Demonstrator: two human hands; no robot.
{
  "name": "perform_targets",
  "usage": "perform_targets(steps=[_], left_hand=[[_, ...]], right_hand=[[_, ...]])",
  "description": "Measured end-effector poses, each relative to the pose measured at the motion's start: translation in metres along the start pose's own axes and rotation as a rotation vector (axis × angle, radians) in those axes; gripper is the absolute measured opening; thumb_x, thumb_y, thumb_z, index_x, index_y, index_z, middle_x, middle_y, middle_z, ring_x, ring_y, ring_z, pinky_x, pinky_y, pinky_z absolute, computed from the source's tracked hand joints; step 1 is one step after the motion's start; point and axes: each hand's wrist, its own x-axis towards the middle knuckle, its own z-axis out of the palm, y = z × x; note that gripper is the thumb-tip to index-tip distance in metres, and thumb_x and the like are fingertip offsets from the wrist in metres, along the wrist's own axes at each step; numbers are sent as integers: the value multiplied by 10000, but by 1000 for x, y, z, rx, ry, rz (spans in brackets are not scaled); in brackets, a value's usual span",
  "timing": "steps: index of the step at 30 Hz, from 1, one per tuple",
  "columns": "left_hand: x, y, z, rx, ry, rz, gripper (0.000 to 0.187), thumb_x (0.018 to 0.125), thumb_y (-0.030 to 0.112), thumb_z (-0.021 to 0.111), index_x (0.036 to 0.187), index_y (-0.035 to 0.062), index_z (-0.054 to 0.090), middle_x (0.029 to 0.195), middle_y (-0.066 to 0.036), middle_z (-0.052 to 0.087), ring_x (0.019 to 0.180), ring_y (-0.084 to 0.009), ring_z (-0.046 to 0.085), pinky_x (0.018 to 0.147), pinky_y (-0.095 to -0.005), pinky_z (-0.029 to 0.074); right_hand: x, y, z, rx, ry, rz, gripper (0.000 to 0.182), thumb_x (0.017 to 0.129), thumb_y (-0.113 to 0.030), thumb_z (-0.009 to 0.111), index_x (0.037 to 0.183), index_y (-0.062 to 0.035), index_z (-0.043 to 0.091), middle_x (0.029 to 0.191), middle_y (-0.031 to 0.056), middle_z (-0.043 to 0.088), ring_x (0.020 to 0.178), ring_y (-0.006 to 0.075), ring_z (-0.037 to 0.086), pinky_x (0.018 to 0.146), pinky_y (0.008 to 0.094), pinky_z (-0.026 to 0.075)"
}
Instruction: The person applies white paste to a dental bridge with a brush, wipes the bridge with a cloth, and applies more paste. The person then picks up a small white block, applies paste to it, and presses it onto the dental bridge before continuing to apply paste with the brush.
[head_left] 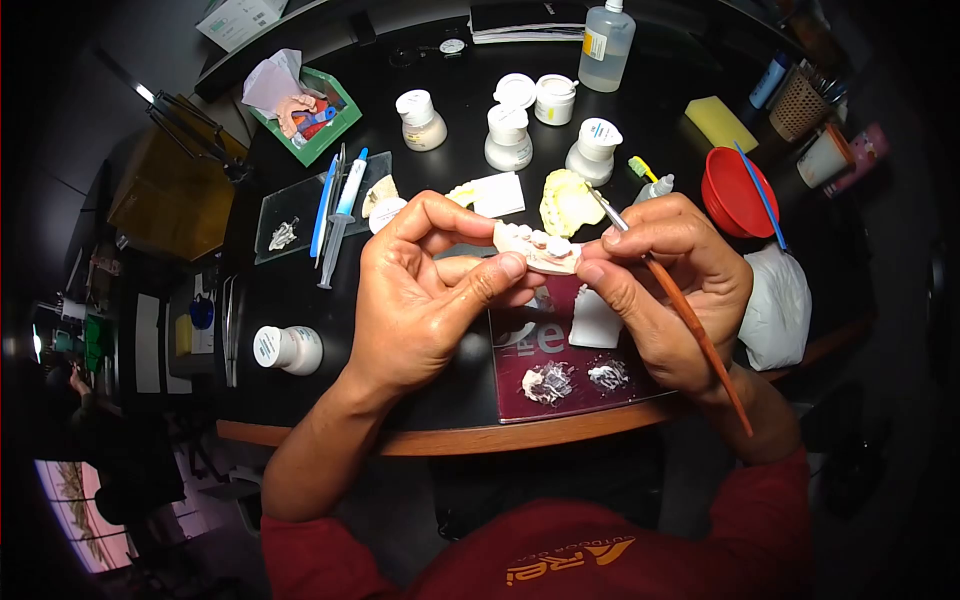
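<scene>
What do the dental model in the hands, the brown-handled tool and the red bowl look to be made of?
Dental model: probably plaster or similar, pale and mostly matte.
Brown-handled tool: varnished wood by its reddish-brown, slightly glossy handle; the silvery section near its tip is likely metal.
Red bowl: likely plastic or rubber, smooth and evenly coloured; the picture leaves open which.

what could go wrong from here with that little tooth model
The dental cast is pinched near its ends by the fingertips of the left hand and right hand, so it could slip and chip.

The right hand also holds a brown-handled tool; its tip might scratch the cast if the grip shifts.

If dropped, the cast could land on the maroon board and scatter the white scrapings there.
</scene>
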Motion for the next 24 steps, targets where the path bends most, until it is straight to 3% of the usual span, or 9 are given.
perform_targets(steps=[4, 9, 10, 15, 19, 20, 24], left_hand=[[-2, 0, 6, 121, 29, 112, 280, 880, -102, 737, 1124, -113, 601, 1073, -206, 687, 970, -239, 750, 819, -290, 659], [-2, -6, 5, 391, -10, 402, 219, 799, -104, 805, 970, -74, 672, 1019, -207, 717, 931, -220, 748, 757, -279, 644], [-3, -4, 2, 478, -24, 436, 224, 789, -106, 810, 955, -56, 667, 1015, -204, 716, 925, -217, 742, 773, -286, 632], [-4, 4, 2, 699, -3, 536, 218, 726, -89, 854, 837, -25, 678, 902, -186, 728, 877, -211, 745, 762, -290, 608], [-5, 4, 4, 736, 2, 596, 219, 710, -91, 850, 827, -19, 680, 875, -182, 725, 840, -219, 754, 732, -291, 611], [-4, 2, 2, 726, -5, 614, 223, 702, -90, 850, 826, -16, 679, 868, -181, 723, 822, -221, 755, 717, -291, 612], [-5, 5, 3, 747, -3, 599, 233, 685, -79, 861, 813, -14, 678, 848, -176, 721, 799, -214, 753, 697, -289, 610]], right_hand=[[2, 3, -6, -91, -12, -47, 192, 817, 134, 777, 964, 30, 709, 989, 105, 645, 850, 113, 667, 691, 228, 547], [2, 3, -5, -135, -27, -71, 215, 800, 155, 770, 973, 34, 725, 965, 106, 659, 850, 128, 675, 702, 228, 547], [1, -2, 0, -64, 34, 18, 191, 796, 106, 790, 959, 25, 732, 915, 114, 681, 873, 182, 691, 763, 283, 565], [14, -5, -21, -308, -151, -295, 200, 820, 17, 751, 1016, 16, 714, 872, 148, 718, 951, 305, 709, 858, 407, 572], [-1, -11, -11, -68, -55, -120, 252, 795, 52, 704, 1043, 33, 659, 904, 149, 710, 1099, 360, 669, 913, 420, 593], [2, -5, -17, -84, -135, -197, 250, 788, 59, 702, 1031, 31, 654, 910, 150, 706, 1121, 369, 661, 936, 433, 591], [2, -2, -19, -35, -270, -239, 245, 786, 108, 630, 1008, 7, 602, 903, 148, 663, 1255, 436, 565, 1079, 551, 489]])
